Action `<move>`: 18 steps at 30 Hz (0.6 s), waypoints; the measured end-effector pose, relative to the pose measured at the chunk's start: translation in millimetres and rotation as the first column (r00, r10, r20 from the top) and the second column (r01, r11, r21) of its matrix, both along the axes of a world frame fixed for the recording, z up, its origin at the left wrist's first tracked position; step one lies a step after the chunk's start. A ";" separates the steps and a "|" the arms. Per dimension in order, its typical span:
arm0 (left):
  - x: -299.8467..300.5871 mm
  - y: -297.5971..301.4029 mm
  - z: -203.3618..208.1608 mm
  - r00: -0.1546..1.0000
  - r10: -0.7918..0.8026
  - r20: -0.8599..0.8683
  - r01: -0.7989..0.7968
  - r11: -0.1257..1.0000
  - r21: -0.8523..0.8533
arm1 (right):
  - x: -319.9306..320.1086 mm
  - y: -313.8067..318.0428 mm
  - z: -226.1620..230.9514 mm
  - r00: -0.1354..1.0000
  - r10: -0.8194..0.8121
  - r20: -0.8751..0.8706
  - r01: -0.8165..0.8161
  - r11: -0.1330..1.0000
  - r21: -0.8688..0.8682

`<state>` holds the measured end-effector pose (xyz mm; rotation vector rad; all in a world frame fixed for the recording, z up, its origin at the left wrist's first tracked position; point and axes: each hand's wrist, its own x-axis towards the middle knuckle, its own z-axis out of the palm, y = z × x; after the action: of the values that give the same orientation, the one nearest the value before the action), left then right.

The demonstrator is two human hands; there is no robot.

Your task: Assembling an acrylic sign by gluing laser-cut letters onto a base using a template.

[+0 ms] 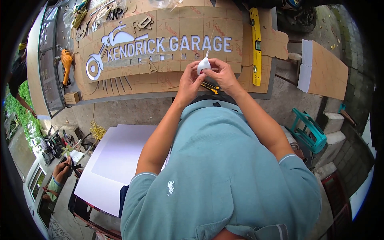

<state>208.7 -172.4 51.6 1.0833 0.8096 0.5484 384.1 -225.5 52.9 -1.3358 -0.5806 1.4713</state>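
Step in hand, by the look of it: prepping a small white squeeze bottle (203, 66) w/ thin nozzle, prob. adhesive, held up between both hands over the counter (280, 76), just in front of the brown-papered sign panel (176, 52) w/ white cut-out letters.

Left hand (189, 82): fingers curled close, pinching bottle's left side near the base; thumb and forefinger nearly shut on it. Right hand (221, 75): fingers likewise closed in, tips touching bottle's top/right side near the nozzle; can't tell if twisting a cap or only steadying. Nozzle points up, away from chest.

Bottle well above the panel, not touching it. Yellow-black utility knife (209, 87) lying on counter just below the hands, partly hidden by the wrists. Yellow spirit level (255, 44) lying lengthwise along the panel's right end. Orange power tool (66, 64) at far left of counter.

Next move, as a guess: needs nozzle open and clear, then bottle tipped down toward the lettering w/ light, even squeeze; one hand free to steady the piece. Risk: excess squeeze, drips on the paper mask.

Large white sheet (120, 160) lower left, teal plastic stool (308, 130) at right on floor.
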 end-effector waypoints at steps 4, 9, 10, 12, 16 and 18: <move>-10.6 2.2 -1.4 0.992 0.123 0.032 -0.120 0.990 -0.072 | -6.2 10.2 -1.7 0.995 0.093 0.026 -0.094 0.995 0.029; -32.6 8.4 -13.0 0.971 0.230 -0.062 -0.232 0.972 -0.034 | 5.4 16.8 -4.1 0.762 0.225 0.608 -0.306 0.952 0.031; -37.2 9.6 -17.3 0.969 0.240 -0.059 -0.242 0.970 -0.038 | 13.5 17.1 -9.6 0.757 0.235 0.610 -0.316 0.949 0.027; -49.7 11.9 -28.1 0.958 0.244 -0.151 -0.245 0.969 0.011 | 32.5 18.0 -23.9 0.404 0.200 0.893 -0.336 0.940 -0.059; -56.3 14.7 -31.6 0.907 0.254 -0.336 -0.201 0.962 0.184 | 51.3 28.0 -30.7 0.255 0.249 0.934 -0.390 0.911 -0.136; -54.2 15.1 -23.1 0.878 0.254 -0.405 -0.178 0.960 0.216 | 54.9 33.6 -32.6 0.159 0.269 0.950 -0.438 0.881 -0.176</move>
<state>154.6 -157.3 28.5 1.3057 1.3036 0.5838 439.0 -191.9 20.3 -2.0208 -1.9206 0.6653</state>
